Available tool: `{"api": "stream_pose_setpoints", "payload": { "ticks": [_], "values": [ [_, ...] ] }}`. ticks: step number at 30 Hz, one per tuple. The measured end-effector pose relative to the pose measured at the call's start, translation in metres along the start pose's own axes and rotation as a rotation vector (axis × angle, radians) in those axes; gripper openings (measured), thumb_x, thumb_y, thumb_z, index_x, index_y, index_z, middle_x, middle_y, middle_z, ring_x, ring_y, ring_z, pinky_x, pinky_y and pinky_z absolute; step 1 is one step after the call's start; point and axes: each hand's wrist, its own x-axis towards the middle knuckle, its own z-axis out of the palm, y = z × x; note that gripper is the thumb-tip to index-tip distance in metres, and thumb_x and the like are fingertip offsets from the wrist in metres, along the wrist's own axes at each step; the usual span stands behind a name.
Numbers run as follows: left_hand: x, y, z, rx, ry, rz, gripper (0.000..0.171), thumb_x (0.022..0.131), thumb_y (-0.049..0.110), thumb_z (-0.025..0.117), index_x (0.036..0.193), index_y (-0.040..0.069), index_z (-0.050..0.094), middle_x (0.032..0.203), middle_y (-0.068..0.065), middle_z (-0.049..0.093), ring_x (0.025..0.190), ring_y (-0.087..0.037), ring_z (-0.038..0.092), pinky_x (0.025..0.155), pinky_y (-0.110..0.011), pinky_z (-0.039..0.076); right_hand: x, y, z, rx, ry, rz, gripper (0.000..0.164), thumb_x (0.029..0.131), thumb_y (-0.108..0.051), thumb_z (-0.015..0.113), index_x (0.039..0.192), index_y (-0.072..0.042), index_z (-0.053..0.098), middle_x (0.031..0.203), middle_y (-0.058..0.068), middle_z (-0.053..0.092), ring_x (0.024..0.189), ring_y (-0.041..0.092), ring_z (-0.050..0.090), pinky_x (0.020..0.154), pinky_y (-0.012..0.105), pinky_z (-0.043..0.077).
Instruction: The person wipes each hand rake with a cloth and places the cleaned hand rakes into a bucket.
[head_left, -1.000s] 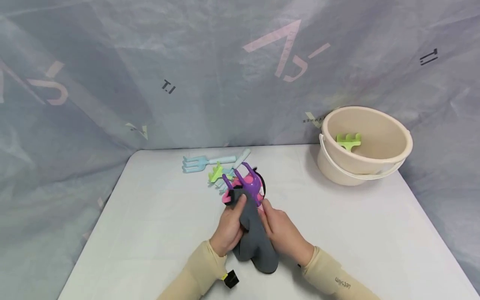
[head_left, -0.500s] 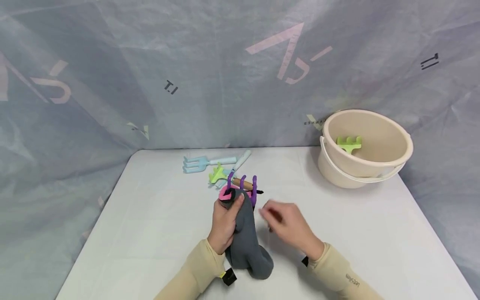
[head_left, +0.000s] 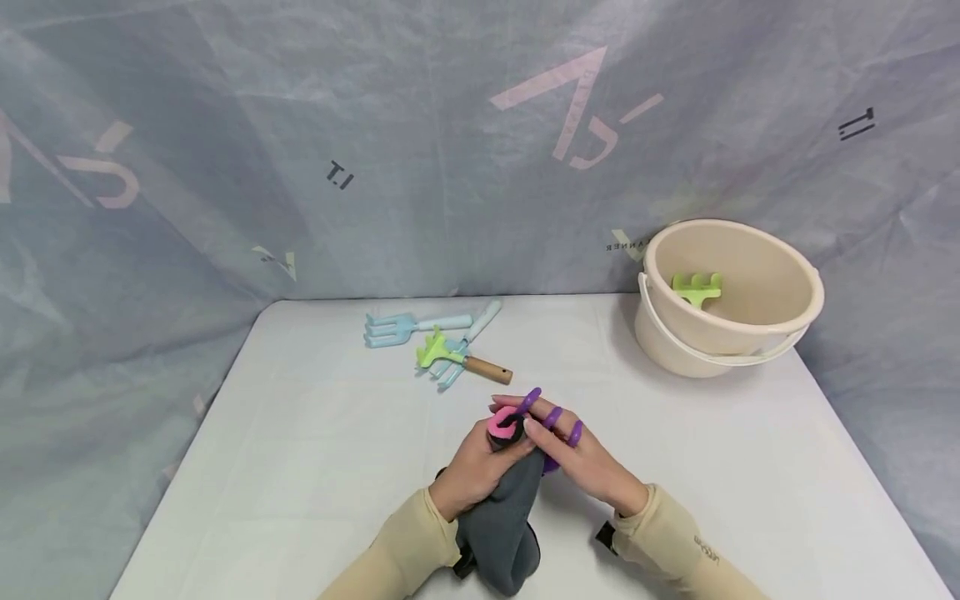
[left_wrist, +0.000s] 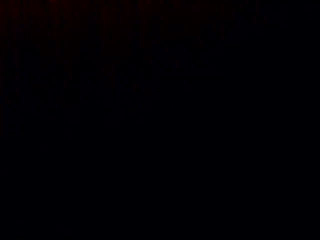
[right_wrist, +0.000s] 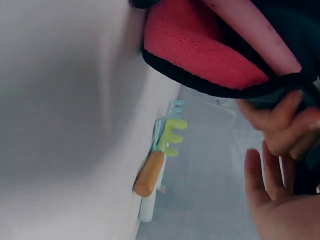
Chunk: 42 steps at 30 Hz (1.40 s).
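Observation:
My left hand (head_left: 480, 467) grips a dark grey cloth pouch (head_left: 510, 517) near its mouth; pink fleece lining (right_wrist: 200, 60) and a black edge show there. The tines of a purple hand rake (head_left: 552, 417) stick up beside the mouth, across the fingers of my right hand (head_left: 588, 462). That hand's fingers are mostly straight, its thumb tip right at the pouch's rim. Seen in the right wrist view, the right fingers (right_wrist: 255, 175) are spread a little, with the left fingers (right_wrist: 280, 115) bent over the rim. The left wrist view is nearly black.
Farther back on the white table (head_left: 315, 458), a green hand rake (head_left: 480, 367) with a wooden handle lies over a light blue rake (head_left: 480, 323). Another light blue rake (head_left: 405, 327) is beside them. At the back right, a beige bucket (head_left: 678, 342) contains a green rake (head_left: 697, 288).
The right hand has left the purple rake's handle, then come back against the pouch's mouth. Pouch and rake have moved toward the body and tilted, uncovering the green rake's wooden handle.

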Motion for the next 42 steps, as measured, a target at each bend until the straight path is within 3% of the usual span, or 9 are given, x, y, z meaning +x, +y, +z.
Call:
{"api": "stream_pose_setpoints", "payload": {
  "ticks": [4, 8, 16, 20, 28, 33, 37, 39, 42],
  "values": [
    [0.0, -0.001, 0.004, 0.036, 0.003, 0.052, 0.046, 0.099, 0.022, 0.073, 0.141, 0.007, 0.06, 0.133, -0.017, 0.068, 0.119, -0.014, 0.068, 0.106, -0.032, 0.053, 0.0, -0.002, 0.005, -0.064, 0.064, -0.032, 0.043, 0.113, -0.009, 0.033, 0.15, -0.012, 0.055, 0.15, 0.008, 0.059, 0.146, 0.014, 0.046, 0.118, 0.023, 0.035],
    [-0.001, -0.002, 0.008, 0.102, 0.04, 0.089, 0.055, 0.093, 0.013, 0.079, 0.143, 0.009, 0.058, 0.135, -0.013, 0.067, 0.124, -0.018, 0.066, 0.111, -0.034, 0.049, -0.003, -0.002, 0.009, -0.063, 0.108, -0.063, 0.046, 0.113, -0.006, 0.03, 0.155, -0.01, 0.048, 0.149, 0.008, 0.06, 0.149, 0.017, 0.043, 0.121, 0.023, 0.031],
    [-0.001, -0.008, 0.014, 0.128, 0.126, 0.063, 0.067, 0.085, 0.012, 0.087, 0.144, 0.015, 0.056, 0.145, -0.005, 0.062, 0.133, -0.019, 0.06, 0.114, -0.031, 0.046, -0.004, 0.001, 0.011, -0.078, 0.181, -0.115, 0.05, 0.111, -0.001, 0.031, 0.159, -0.012, 0.04, 0.148, 0.011, 0.059, 0.154, 0.021, 0.034, 0.127, 0.022, 0.018],
    [-0.001, -0.013, 0.017, 0.191, 0.15, 0.063, 0.066, 0.083, 0.013, 0.088, 0.14, 0.015, 0.056, 0.137, -0.006, 0.067, 0.125, -0.019, 0.065, 0.109, -0.031, 0.05, -0.003, 0.001, 0.009, -0.103, 0.203, -0.136, 0.05, 0.11, 0.002, 0.033, 0.159, -0.006, 0.038, 0.148, 0.012, 0.059, 0.155, 0.021, 0.034, 0.129, 0.025, 0.015],
    [-0.007, -0.013, 0.014, 0.486, 0.179, 0.222, 0.061, 0.08, 0.001, 0.084, 0.132, 0.003, 0.052, 0.125, -0.015, 0.073, 0.111, -0.023, 0.072, 0.098, -0.036, 0.057, -0.002, 0.002, 0.007, -0.14, 0.148, -0.327, 0.052, 0.103, 0.011, 0.038, 0.155, 0.01, 0.033, 0.146, 0.018, 0.058, 0.156, 0.026, 0.031, 0.131, 0.036, 0.007],
    [-0.004, -0.013, 0.012, 0.604, 0.163, 0.255, 0.062, 0.08, -0.006, 0.076, 0.134, 0.001, 0.046, 0.12, -0.017, 0.073, 0.105, -0.021, 0.072, 0.093, -0.035, 0.059, 0.002, 0.003, 0.009, -0.195, 0.207, -0.379, 0.05, 0.103, 0.012, 0.038, 0.153, 0.011, 0.038, 0.144, 0.014, 0.062, 0.153, 0.022, 0.037, 0.131, 0.04, 0.004],
    [-0.006, -0.016, 0.018, 0.791, 0.257, 0.36, 0.064, 0.077, -0.012, 0.072, 0.134, -0.006, 0.044, 0.109, -0.021, 0.074, 0.093, -0.023, 0.075, 0.08, -0.034, 0.062, 0.002, 0.003, 0.014, -0.287, 0.258, -0.465, 0.045, 0.106, 0.005, 0.041, 0.15, 0.012, 0.042, 0.144, 0.012, 0.062, 0.148, 0.022, 0.044, 0.131, 0.045, 0.006],
    [-0.006, -0.015, 0.021, 0.88, 0.31, 0.407, 0.063, 0.077, -0.013, 0.072, 0.134, -0.008, 0.045, 0.109, -0.022, 0.073, 0.094, -0.025, 0.075, 0.08, -0.036, 0.062, 0.003, 0.003, 0.014, -0.318, 0.283, -0.509, 0.043, 0.106, 0.003, 0.041, 0.148, 0.013, 0.045, 0.144, 0.012, 0.063, 0.145, 0.023, 0.046, 0.13, 0.048, 0.007],
    [-0.003, -0.012, 0.022, 0.971, 0.307, 0.405, 0.056, 0.08, -0.01, 0.072, 0.13, -0.007, 0.049, 0.109, -0.019, 0.072, 0.096, -0.025, 0.074, 0.082, -0.036, 0.061, 0.004, 0.002, 0.013, -0.307, 0.319, -0.505, 0.04, 0.106, 0.006, 0.038, 0.143, 0.011, 0.052, 0.142, 0.011, 0.065, 0.144, 0.023, 0.047, 0.13, 0.048, 0.009]
  ]
}}
